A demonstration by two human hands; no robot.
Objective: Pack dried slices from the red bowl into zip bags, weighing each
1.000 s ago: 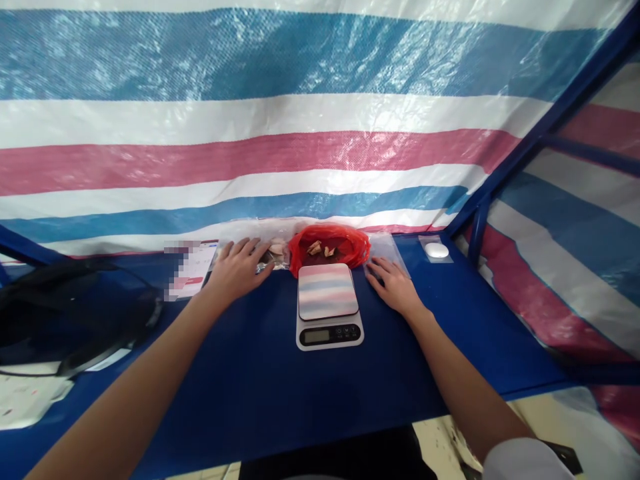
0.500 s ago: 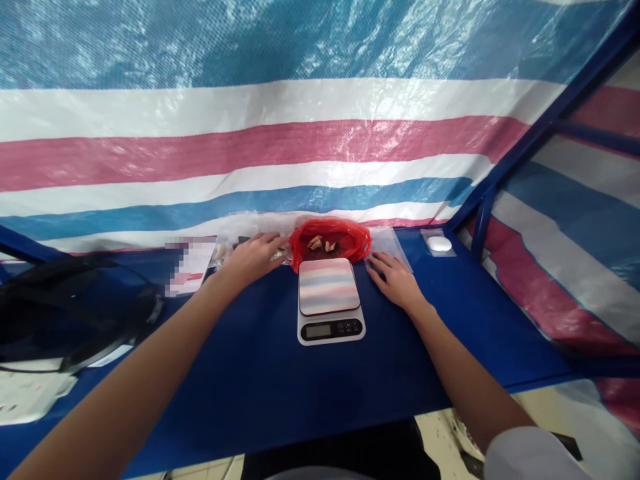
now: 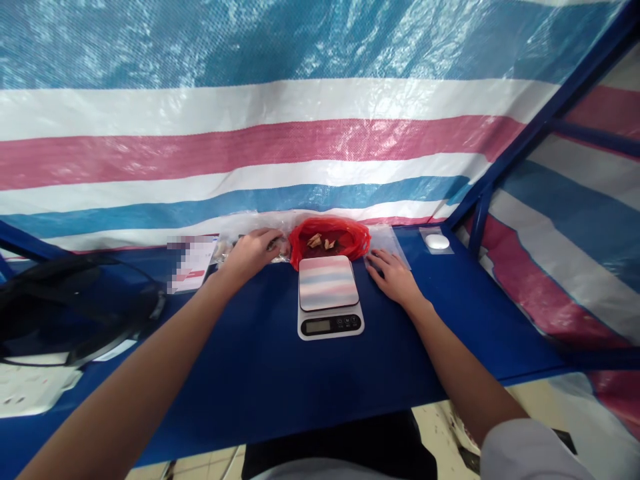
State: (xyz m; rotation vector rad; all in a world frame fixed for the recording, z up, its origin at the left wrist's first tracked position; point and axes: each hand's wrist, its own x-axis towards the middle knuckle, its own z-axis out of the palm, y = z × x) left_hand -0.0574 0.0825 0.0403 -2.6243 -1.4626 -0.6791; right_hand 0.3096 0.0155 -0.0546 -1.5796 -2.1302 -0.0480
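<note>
A white rectangular digital scale with a shiny square plate [image 3: 329, 285] sits on the blue flat table top [image 3: 240, 393], a broad stretch of which runs from its near edge to the table's front edge. Right behind the scale is an open red thin-plastic bag [image 3: 361, 245] with pale brown dried pieces [image 3: 321, 241] inside. To the scale's left and behind, the left hand [image 3: 254, 252] curls over a clear plastic bag of mixed pieces [image 3: 283, 249]; whether it grips anything, I cannot tell. Right of the scale, a strip of table between, the right hand [image 3: 393, 276] lies palm down, fingers loosely spread, at a flat clear plastic bag [image 3: 394, 241].
</note>
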